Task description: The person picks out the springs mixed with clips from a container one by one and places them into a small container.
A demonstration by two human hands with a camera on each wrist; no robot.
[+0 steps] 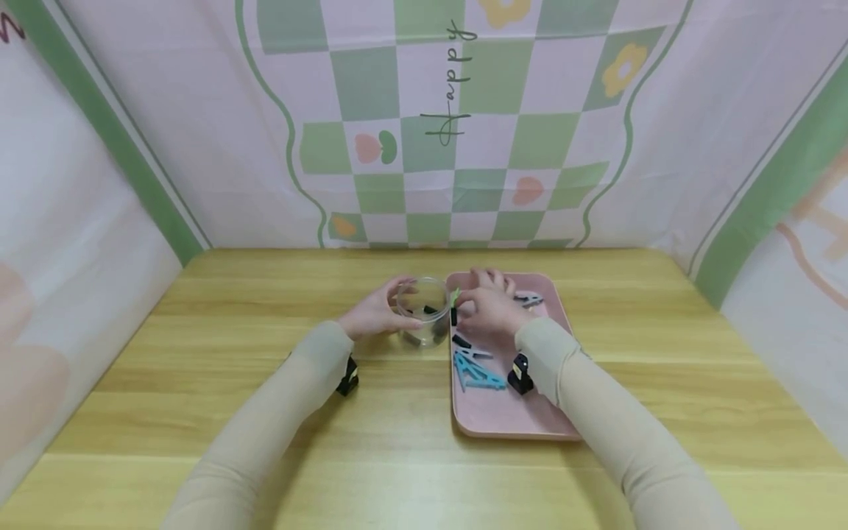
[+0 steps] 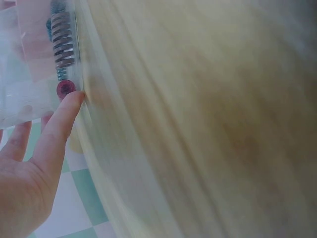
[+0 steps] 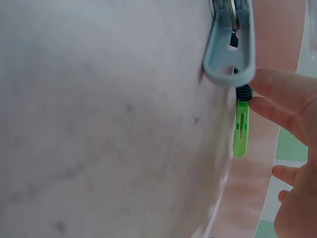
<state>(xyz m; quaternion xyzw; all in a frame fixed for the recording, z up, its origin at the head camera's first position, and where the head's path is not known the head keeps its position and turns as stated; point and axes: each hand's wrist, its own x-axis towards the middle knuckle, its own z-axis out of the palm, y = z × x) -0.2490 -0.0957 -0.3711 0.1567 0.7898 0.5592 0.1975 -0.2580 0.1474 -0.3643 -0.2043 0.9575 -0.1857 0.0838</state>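
Observation:
A clear plastic jar stands on the table just left of the tray, with several small pieces in it. Thumb and fingers of my left hand curve around it. In the left wrist view its contents are coiled springs and a red ring near a fingertip. My right hand is over the pink tray, thumb and index finger apart. Their tips are right at a black coil spring. Beside it lies a green clothespin. A grey clip shows nearer the wrist camera.
Blue triangular pieces lie in the tray's left part, with a black spring behind them. Another grey clip sits at the tray's far right. A patterned cloth hangs behind the wooden table.

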